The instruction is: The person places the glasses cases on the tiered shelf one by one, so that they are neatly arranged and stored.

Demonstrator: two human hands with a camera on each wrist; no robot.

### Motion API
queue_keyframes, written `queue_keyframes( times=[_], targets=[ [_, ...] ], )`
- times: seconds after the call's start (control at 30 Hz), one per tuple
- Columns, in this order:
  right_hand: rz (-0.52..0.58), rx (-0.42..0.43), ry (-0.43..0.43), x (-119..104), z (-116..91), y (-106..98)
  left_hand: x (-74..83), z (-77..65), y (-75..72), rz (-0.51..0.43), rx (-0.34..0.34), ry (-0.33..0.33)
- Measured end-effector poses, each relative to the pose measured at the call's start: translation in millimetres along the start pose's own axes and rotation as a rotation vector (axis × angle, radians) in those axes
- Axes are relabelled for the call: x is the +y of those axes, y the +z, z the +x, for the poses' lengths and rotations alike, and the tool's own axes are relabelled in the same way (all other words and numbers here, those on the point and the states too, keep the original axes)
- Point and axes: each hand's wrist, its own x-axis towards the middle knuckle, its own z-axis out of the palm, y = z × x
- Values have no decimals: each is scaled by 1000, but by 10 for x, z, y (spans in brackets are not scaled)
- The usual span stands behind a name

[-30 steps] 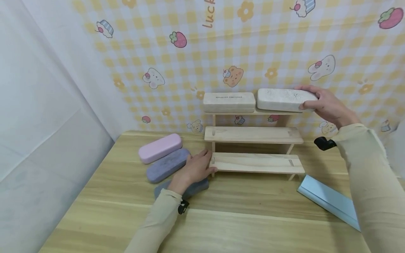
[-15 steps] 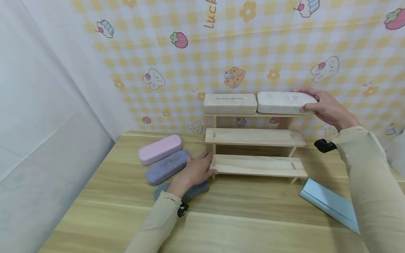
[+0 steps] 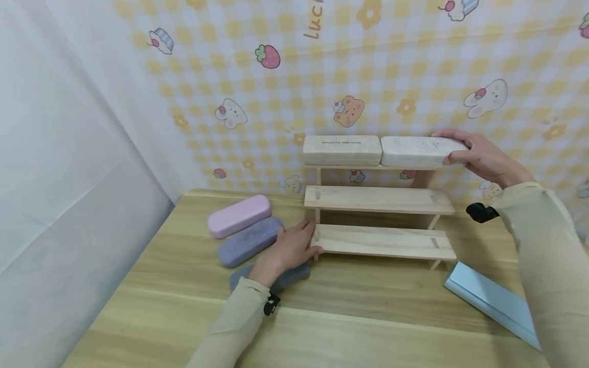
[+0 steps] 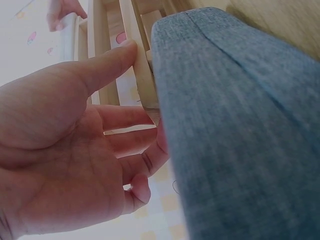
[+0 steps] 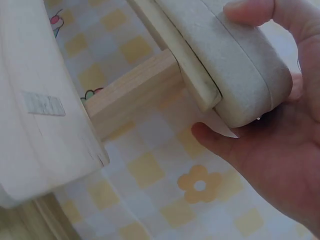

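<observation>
Six cases are sharing the scene, placed here by a clock centred on the one wooden stand. At nine o'clock, one pink case (image 3: 239, 216) is lying on the table (image 3: 152, 312); one mauve case (image 3: 250, 241) is sitting just beside it, towards half past eight. At eight o'clock, one blue-grey case (image 3: 296, 276) is lying partly hidden beneath the forearm of the left hand (image 3: 286, 251). That hand is gripping the left end of the stand's lowest board, its thumb lying along the front edge and its fingers reaching around the end. The wooden stand (image 3: 379, 199) is showing three tiers. On its top tier, two whitish cases are resting end to end: the printed case (image 3: 342, 151) at eleven, reading "REFUELING FOR CHINA", and the patterned case (image 3: 416, 152) at one, bearing faint marks too small to read. The checked backdrop (image 3: 294, 71) is displaying "luc", the next letter being cut off. At two o'clock, the right hand (image 3: 488, 159) is pinching the patterned case's right end between thumb and fingers. At four, one pale blue case (image 3: 497, 304) is lying on the table, partly covered by the right sleeve (image 3: 547, 266).
</observation>
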Motion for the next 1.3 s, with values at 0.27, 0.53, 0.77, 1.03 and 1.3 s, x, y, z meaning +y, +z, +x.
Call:
queue_keyframes(
  times=[0.27,0.53,0.77,1.03,1.3],
  targets=[
    [-127,-37,51,-74,5,-45,1,2,-1,-1,-16,-3],
    [-119,-30,64,-118,-9,-27,-10,0,-6,-5,-8,-8],
    [33,28,23,-35,-107,9,2,-34,-11,-17,-17,-3],
    [20,106,85,2,-163,100,-8,-50,-29,-39,-18,-31],
    [20,195,86,52,-219,120,7,-31,-15,-55,-4,-7]
  ],
)
